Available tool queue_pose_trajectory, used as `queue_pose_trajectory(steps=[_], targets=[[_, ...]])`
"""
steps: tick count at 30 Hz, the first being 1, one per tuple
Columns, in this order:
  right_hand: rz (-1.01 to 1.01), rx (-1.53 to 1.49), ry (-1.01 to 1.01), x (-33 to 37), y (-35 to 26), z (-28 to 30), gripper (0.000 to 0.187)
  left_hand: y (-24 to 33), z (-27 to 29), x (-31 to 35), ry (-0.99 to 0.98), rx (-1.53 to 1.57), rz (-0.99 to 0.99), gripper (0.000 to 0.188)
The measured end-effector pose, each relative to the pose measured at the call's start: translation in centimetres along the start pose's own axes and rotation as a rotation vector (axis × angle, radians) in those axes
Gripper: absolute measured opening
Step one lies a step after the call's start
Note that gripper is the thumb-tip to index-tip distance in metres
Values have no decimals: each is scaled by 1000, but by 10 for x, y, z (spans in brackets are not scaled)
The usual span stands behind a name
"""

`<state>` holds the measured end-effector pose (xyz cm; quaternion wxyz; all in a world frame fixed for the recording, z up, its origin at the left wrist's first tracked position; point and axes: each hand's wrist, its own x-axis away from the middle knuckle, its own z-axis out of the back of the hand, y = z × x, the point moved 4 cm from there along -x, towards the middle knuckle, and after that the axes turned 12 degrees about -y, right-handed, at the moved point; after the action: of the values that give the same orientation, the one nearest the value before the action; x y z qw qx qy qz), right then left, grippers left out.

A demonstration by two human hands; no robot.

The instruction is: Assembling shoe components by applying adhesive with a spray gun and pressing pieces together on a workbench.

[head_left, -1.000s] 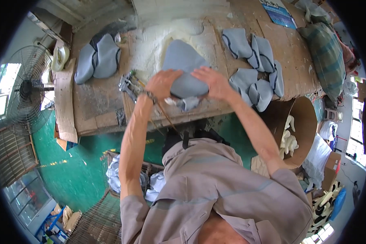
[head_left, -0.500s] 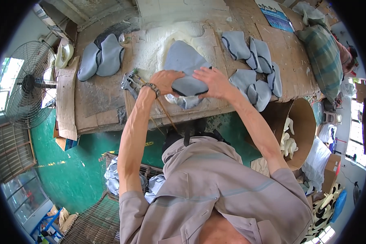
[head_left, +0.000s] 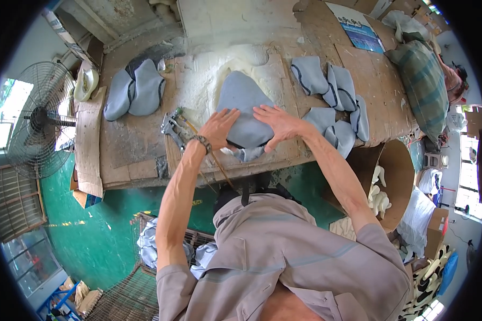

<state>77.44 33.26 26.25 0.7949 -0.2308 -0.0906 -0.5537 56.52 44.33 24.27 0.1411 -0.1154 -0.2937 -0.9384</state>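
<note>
A grey saddle-shaped cover [head_left: 243, 99] with a dark edge lies near the front of the workbench, its narrow end pointing away from me. My left hand [head_left: 218, 129] rests on its left side, fingers stretched out over the surface. Opposite it, my right hand [head_left: 278, 125] lies flat against the right side, fingers spread and thumb down by the near edge. Beneath the cover's near edge another crumpled grey and whitish piece [head_left: 250, 154] pokes out; most of it is hidden. Metal pliers or a clamp-like tool [head_left: 171, 128] and a thin wooden stick [head_left: 217, 160] lie beside my left wrist.
Two grey covers [head_left: 147, 88] lie left on the cardboard-topped bench [head_left: 126, 152], and several more [head_left: 340, 88] on the right. Whitish powder coats the bench behind my hands. A fan [head_left: 40, 117] stands left; a cardboard box [head_left: 399, 182] of white foam pieces stands right, below the bench.
The cover's folded near part now lies smoothed out flat. My hands have slid from its near edge onto its sides, fingers opening out. The view has tilted slightly.
</note>
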Motion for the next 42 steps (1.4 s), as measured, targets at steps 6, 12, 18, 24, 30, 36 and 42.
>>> queue_pose_trajectory(steps=[6, 12, 18, 24, 30, 36, 42], targets=[[-534, -832, 238, -58, 113, -28, 77, 14, 0, 1, 5, -29, 11, 128], [-512, -1486, 242, -81, 116, -54, 52, 12, 4, -1, -38, 15, 16, 131], [-439, -570, 744, -63, 71, -14, 38, 8, -2, 4, -3, 9, -32, 127], [-307, -598, 709, -69, 75, -15, 36, 10, 1, -1, -17, 95, 12, 128], [-474, -1317, 366, -82, 115, -50, 75, 0, 4, -7, -60, 115, 47, 130], [-538, -1780, 192, -62, 128, -103, 100, -6, 2, -11, -34, 123, 41, 128], [-581, -1701, 219, -47, 97, -115, 102, -29, -5, -5, -44, 186, 25, 125]])
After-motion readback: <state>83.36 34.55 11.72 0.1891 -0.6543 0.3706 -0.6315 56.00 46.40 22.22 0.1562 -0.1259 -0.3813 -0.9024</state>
